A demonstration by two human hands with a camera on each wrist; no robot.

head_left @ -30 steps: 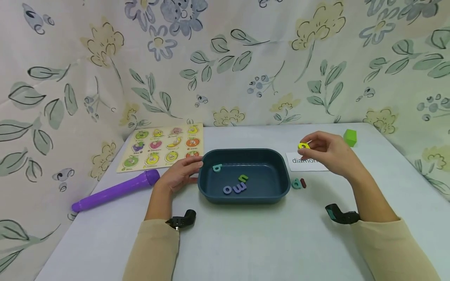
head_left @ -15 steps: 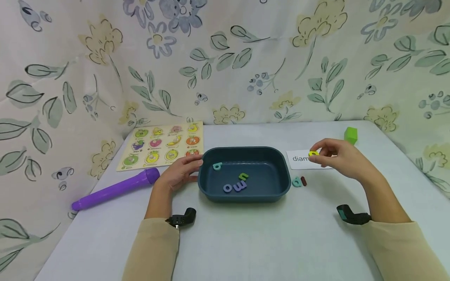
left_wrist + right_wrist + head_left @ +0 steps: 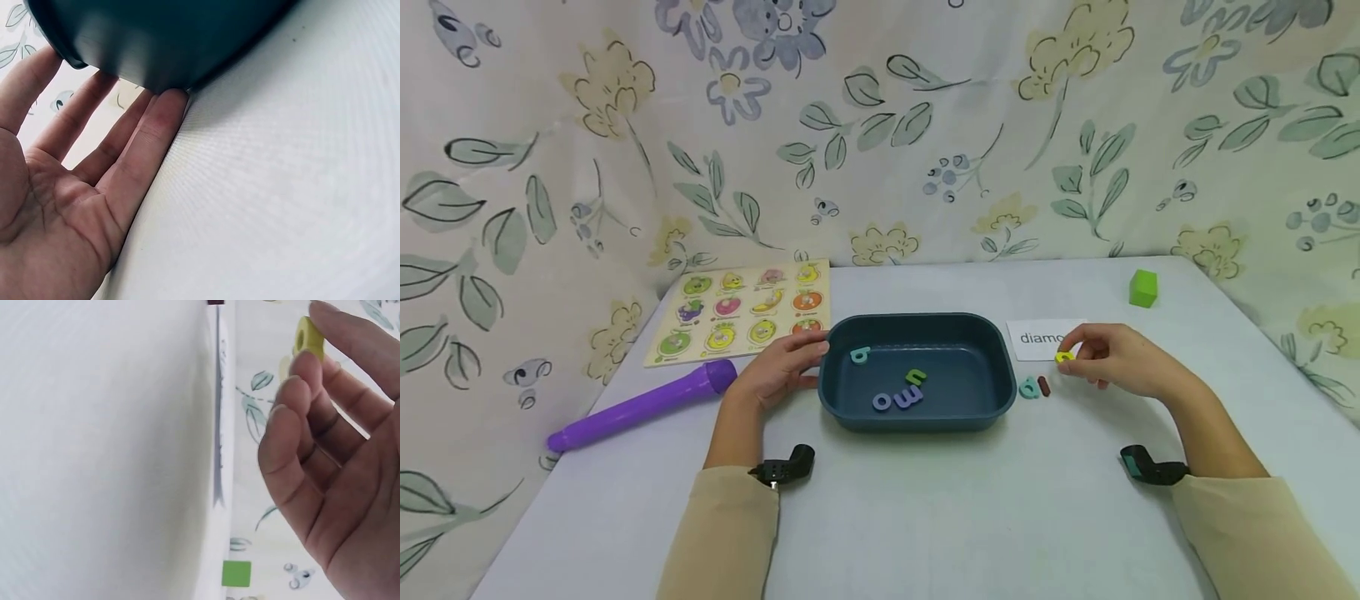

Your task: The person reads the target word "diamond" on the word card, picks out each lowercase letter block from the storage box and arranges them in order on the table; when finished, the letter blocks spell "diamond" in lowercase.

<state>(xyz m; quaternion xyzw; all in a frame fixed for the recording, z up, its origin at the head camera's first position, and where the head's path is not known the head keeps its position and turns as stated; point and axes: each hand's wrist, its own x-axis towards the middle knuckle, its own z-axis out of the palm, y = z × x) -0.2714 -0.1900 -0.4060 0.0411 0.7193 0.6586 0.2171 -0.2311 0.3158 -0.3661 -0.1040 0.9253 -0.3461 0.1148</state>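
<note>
Between thumb and fingertips, my right hand (image 3: 1123, 360) pinches a small yellow letter (image 3: 1064, 357), held over the near right part of a white card (image 3: 1036, 340) printed "diamo…", the rest of the word hidden by the hand. The right wrist view shows the letter (image 3: 310, 339) raised off the table. Just left of it lie a teal letter d (image 3: 1028, 387) and a dark red letter i (image 3: 1044, 386). My left hand (image 3: 778, 367) rests its fairly straight fingers against the left end of a dark blue tray (image 3: 962, 379); in the left wrist view they touch the tray's wall (image 3: 175, 44).
Inside the tray are a teal letter (image 3: 860, 356), a green n (image 3: 915, 377), a purple o (image 3: 882, 402) and a purple m (image 3: 908, 397). A fruit board (image 3: 745, 312) and purple toy microphone (image 3: 640, 408) lie left. A green block (image 3: 1143, 288) stands back right.
My right hand has carried the yellow letter from above the card toward the near right, lower, beside the dark red i. My left hand stays at the tray.
</note>
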